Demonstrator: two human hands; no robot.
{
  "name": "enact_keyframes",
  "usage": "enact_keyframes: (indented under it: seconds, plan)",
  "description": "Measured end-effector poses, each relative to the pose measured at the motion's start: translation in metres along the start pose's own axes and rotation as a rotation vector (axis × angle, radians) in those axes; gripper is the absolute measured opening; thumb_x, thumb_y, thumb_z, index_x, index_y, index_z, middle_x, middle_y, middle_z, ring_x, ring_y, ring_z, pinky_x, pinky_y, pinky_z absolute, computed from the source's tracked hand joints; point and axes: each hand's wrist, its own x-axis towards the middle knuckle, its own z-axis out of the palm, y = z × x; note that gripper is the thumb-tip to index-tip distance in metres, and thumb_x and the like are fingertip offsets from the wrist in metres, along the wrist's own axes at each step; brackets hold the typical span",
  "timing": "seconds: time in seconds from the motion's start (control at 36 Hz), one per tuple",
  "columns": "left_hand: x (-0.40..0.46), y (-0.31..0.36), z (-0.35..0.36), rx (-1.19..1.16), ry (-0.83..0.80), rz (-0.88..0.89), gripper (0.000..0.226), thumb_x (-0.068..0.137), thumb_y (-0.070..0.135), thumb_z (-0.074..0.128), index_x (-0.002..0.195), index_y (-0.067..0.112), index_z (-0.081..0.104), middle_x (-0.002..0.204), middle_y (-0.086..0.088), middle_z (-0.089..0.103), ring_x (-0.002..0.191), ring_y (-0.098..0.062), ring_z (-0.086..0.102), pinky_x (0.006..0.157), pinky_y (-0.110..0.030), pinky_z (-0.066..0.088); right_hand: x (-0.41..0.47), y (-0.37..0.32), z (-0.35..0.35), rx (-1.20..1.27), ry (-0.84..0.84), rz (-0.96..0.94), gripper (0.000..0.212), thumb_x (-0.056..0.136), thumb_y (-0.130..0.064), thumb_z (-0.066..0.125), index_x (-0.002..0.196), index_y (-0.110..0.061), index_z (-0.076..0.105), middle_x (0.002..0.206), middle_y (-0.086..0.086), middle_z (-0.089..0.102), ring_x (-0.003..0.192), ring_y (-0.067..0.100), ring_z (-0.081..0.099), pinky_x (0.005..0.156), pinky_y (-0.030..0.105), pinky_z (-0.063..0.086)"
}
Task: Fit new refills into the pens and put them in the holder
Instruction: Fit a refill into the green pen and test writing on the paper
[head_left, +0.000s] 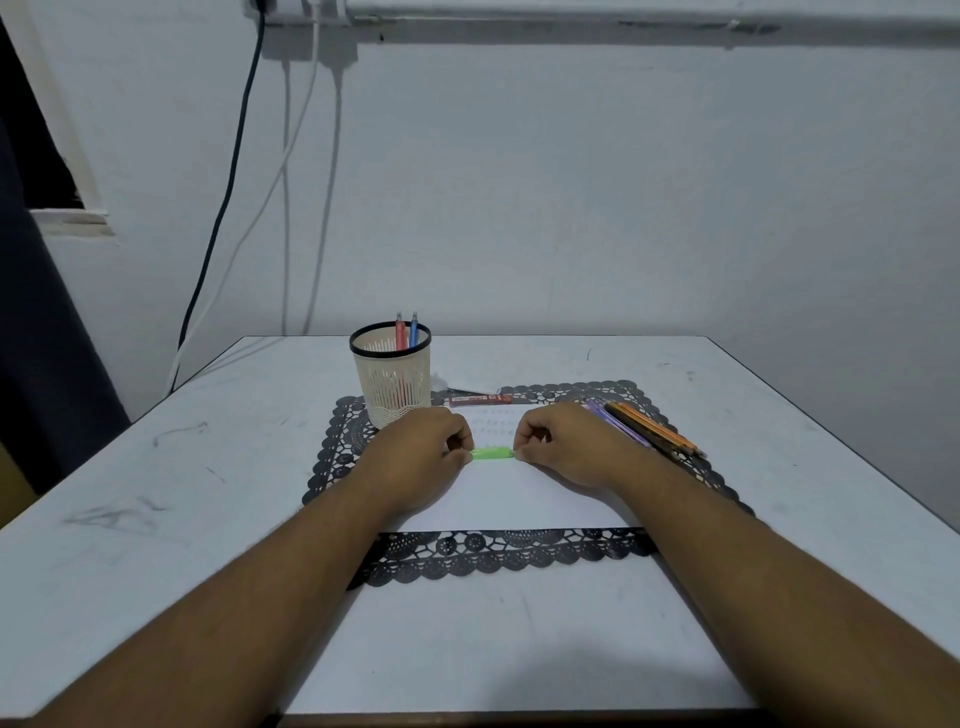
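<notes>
Both hands clamped on one green pen (491, 453): left hand (415, 451) pinching its left end with curled fingers, right hand (563, 446) pinching its right end likewise. Pen held level, low over the white sheet (514, 501), roughly at the centre of the black lace mat (498, 558).

Remaining items, placed relative to the mat:

- White table (156, 499), scuffed with dark marks, beneath the mat and extending beyond it on all sides.
- White sheet lying on the mat's middle, lace border showing around it.
- Cream mesh holder (393, 382) with black rim, upright on the mat's far left corner, just beyond the left hand.
- Bundle of pens (644, 423), purple, dark and orange, lying slanted on the mat's right side, partly hidden behind the right wrist.
- Red refill pack (480, 399) lying flat along the mat's far edge, just right of the holder.
- Red pen (399, 332) and blue pen (413, 330) standing side by side inside the holder, tops above its rim.

Contact between the green pen and the sheet: cannot be determined.
</notes>
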Motion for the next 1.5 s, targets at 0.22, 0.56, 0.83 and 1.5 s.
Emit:
enact_keyframes:
  seconds: [0.22, 0.56, 0.83, 1.5]
  plan:
    - [0.000, -0.003, 0.000, -0.001, -0.012, -0.007, 0.006, 0.094, 0.029, 0.066, 0.089, 0.033, 0.066, 0.089, 0.018, 0.060, 0.083, -0.001, 0.056, 0.075, -0.032, 0.052, 0.000, 0.006, -0.010, -0.090, 0.027, 0.037, 0.006, 0.097, -0.024, 0.070, 0.092, -0.022, 0.072, 0.086, -0.014, 0.069, 0.076, 0.002, 0.059, 0.062, 0.023, 0.040]
    - [-0.002, 0.002, -0.001, -0.009, -0.032, 0.056, 0.005, 0.092, 0.029, 0.065, 0.090, 0.034, 0.066, 0.089, 0.018, 0.060, 0.084, -0.001, 0.056, 0.076, -0.034, 0.053, 0.008, -0.012, 0.006, -0.063, 0.070, -0.030, 0.007, 0.095, -0.023, 0.070, 0.094, -0.019, 0.077, 0.081, -0.014, 0.066, 0.072, 0.001, 0.056, 0.063, 0.026, 0.042]
    - [0.000, 0.001, 0.000, -0.012, -0.042, 0.052, 0.006, 0.093, 0.028, 0.066, 0.091, 0.034, 0.066, 0.090, 0.018, 0.061, 0.083, 0.000, 0.057, 0.075, -0.032, 0.053, 0.002, 0.000, -0.009, 0.066, 0.038, 0.028, 0.009, 0.097, -0.025, 0.069, 0.095, -0.024, 0.078, 0.092, -0.012, 0.075, 0.088, 0.003, 0.067, 0.078, 0.027, 0.051]
    - [-0.001, 0.003, -0.001, -0.001, -0.039, 0.032, 0.004, 0.095, 0.029, 0.065, 0.092, 0.033, 0.066, 0.093, 0.018, 0.062, 0.085, 0.000, 0.057, 0.077, -0.031, 0.053, -0.004, 0.005, -0.018, 0.016, -0.074, 0.035, 0.005, 0.095, -0.020, 0.074, 0.092, -0.017, 0.075, 0.078, -0.012, 0.068, 0.064, -0.005, 0.055, 0.055, 0.007, 0.039]
